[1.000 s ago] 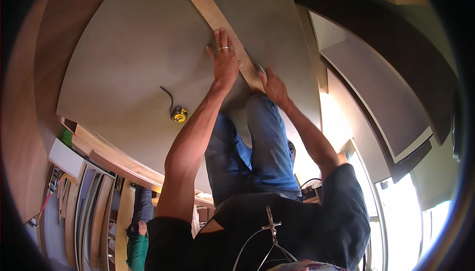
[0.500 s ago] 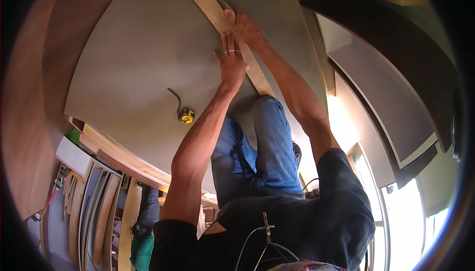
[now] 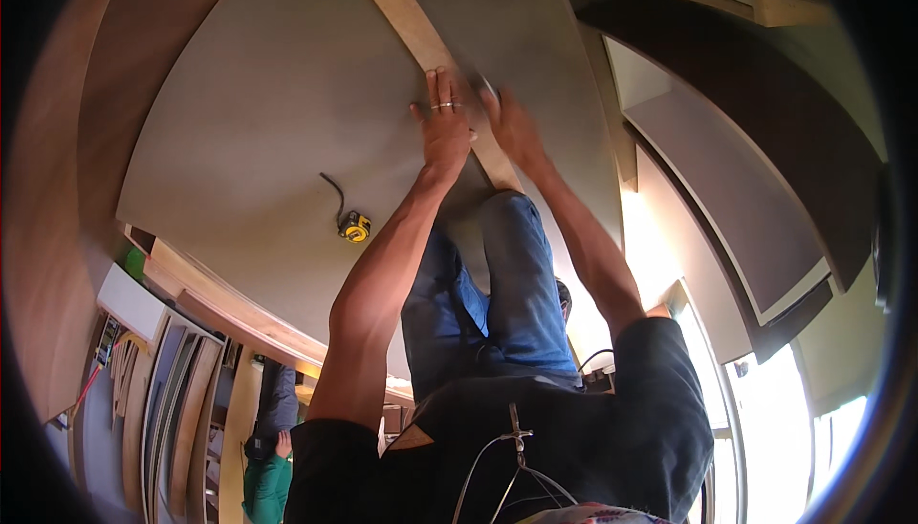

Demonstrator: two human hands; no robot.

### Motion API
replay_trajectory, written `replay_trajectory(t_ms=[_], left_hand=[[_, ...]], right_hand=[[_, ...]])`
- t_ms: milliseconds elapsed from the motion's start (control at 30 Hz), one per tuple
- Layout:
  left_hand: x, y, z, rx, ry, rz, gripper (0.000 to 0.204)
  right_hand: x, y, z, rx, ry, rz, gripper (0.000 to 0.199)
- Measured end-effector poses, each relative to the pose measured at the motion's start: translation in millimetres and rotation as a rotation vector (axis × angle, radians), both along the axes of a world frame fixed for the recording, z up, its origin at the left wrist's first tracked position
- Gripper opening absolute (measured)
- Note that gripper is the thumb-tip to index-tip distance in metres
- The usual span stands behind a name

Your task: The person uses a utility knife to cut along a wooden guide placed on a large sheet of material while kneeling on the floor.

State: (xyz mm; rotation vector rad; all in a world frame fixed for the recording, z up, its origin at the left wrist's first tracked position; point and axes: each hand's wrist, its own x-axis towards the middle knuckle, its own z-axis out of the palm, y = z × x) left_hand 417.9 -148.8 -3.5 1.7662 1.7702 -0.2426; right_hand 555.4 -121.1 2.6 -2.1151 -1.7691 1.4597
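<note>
A long pale wooden strip (image 3: 402,17) lies across a large grey-brown panel (image 3: 239,113). My left hand (image 3: 446,132) rests on the strip with its fingers stretched out flat, pressing it against the panel. Along the strip's right edge is my right hand (image 3: 516,127), its fingers closed around a thin, light-edged thing (image 3: 489,87). Motion blurs that thing, so its kind does not show. My bent knee (image 3: 512,213) is at the strip's near end. Left of my left forearm, a yellow and black tape measure (image 3: 355,228) lies on the panel with a dark strap.
Dark and grey panels (image 3: 755,180) stand at the right, beside bright openings. A brown wooden board (image 3: 67,170) rises along the left. Upright boards (image 3: 182,419) lean together at the lower left, near another person in a green garment (image 3: 268,486).
My right hand has slid back toward me along the strip, from beyond my left hand to beside it. The left hand stays on the strip. The other person's hand now shows.
</note>
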Motion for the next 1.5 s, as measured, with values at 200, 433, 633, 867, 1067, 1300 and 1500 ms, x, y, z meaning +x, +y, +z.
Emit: replay_trajectory(t_ms=[200,433,633,867,1067,1300,1500], left_hand=[[-1.3,-4.9,-6.0,0.059,0.066,-0.035,0.112],[-4.5,-5.8,-4.4,0.061,0.070,-0.061,0.111],[-6.2,-2.6,0.7,0.047,0.028,-0.037,0.103],[-8.6,-8.1,-6.1,0.085,0.017,-0.026,0.106],[-10.0,-11.8,-4.8,0.040,0.001,-0.031,0.109],[-10.6,-5.8,1.2,0.023,-0.060,0.021,0.108],[-13.4,-7.6,2.6,0.031,-0.053,0.028,0.106]], right_hand=[[-73.6,88.1,-56.1,0.138,-0.013,0.063,0.056],[-13.3,-27.2,-24.6,0.249,-0.039,-0.014,0.049],[44.9,-87.6,10.0,-0.034,-0.114,0.073,0.049],[-67.4,80.4,-70.7,0.541,-0.079,0.395,0.050],[-41.3,32.7,-73.1,0.266,-0.060,0.241,0.049],[60.5,-109.3,31.1,-0.193,-0.099,0.061,0.049],[-31.5,39.9,-53.1,0.318,0.061,0.192,0.046]])
